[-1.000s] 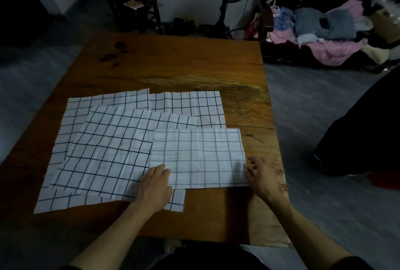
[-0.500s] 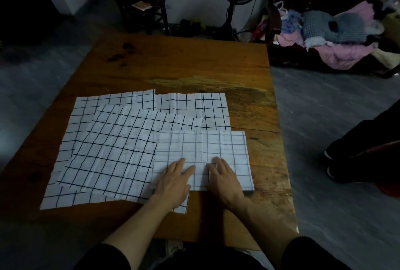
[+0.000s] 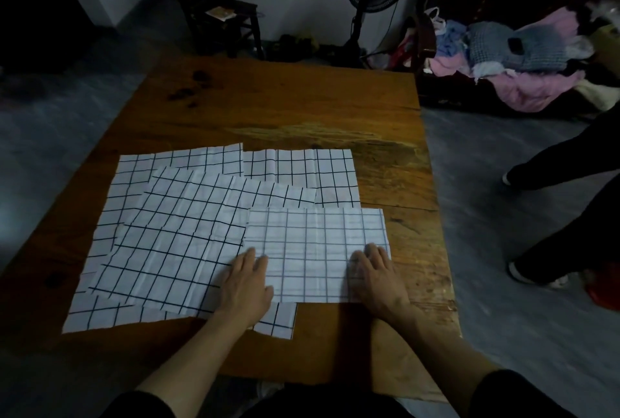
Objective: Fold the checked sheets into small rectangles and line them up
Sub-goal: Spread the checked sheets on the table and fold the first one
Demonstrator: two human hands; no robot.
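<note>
Both hands flat, fingers straight, gripping nothing — left hand (image 3: pixel 246 283) and right hand (image 3: pixel 375 275) press the folded sheet (image 3: pixel 315 250) at the table's (image 3: pixel 302 109) near-right corner — best smooth outward, edges square, before creasing.

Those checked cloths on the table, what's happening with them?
A person is folding them. Both hands, the left hand and the right hand, lie flat on one folded sheet at the near right of the wooden table, one at each end. Several unfolded sheets lie overlapping to its left. No finished small rectangles are lined up yet.
</note>
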